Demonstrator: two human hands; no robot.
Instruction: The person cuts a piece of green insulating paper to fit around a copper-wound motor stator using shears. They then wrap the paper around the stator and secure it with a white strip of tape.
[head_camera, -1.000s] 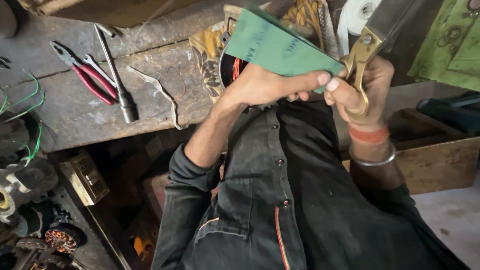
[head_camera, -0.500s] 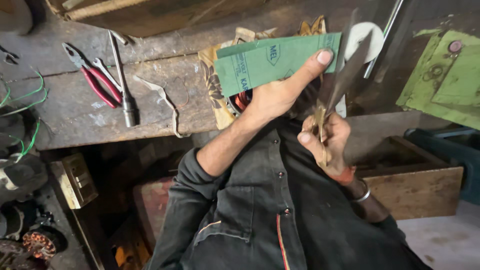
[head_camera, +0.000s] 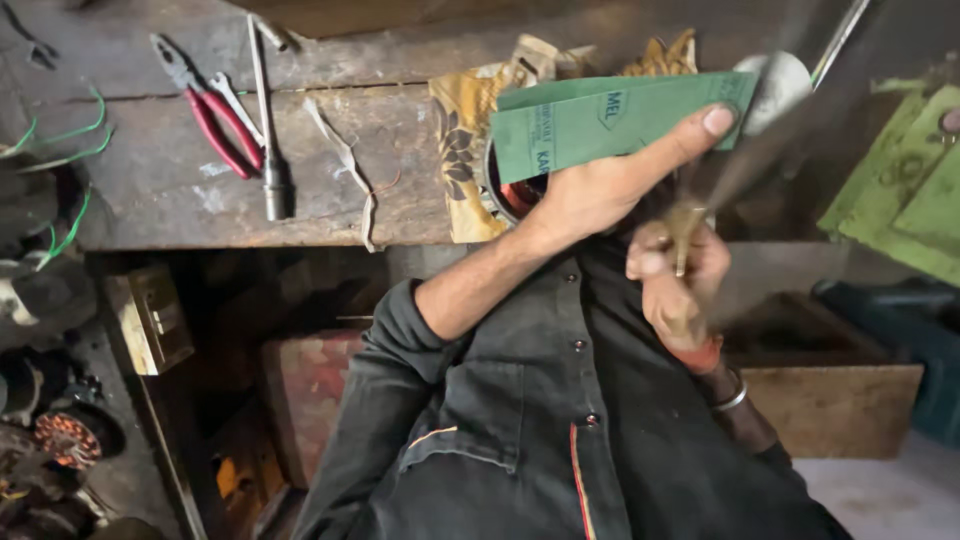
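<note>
Red-handled pliers (head_camera: 215, 115) beside a socket driver (head_camera: 268, 130) (on the worn bench (head_camera: 150, 200))

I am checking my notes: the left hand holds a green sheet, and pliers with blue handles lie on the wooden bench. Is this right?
Not quite. In the head view the pliers on the wooden bench have red handles, not blue. The left hand does hold the green sheet.

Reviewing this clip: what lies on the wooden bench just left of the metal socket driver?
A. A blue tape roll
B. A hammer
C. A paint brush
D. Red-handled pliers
D: red-handled pliers lie on the wooden bench beside the socket driver, far from the left hand holding the green sheet.
</note>
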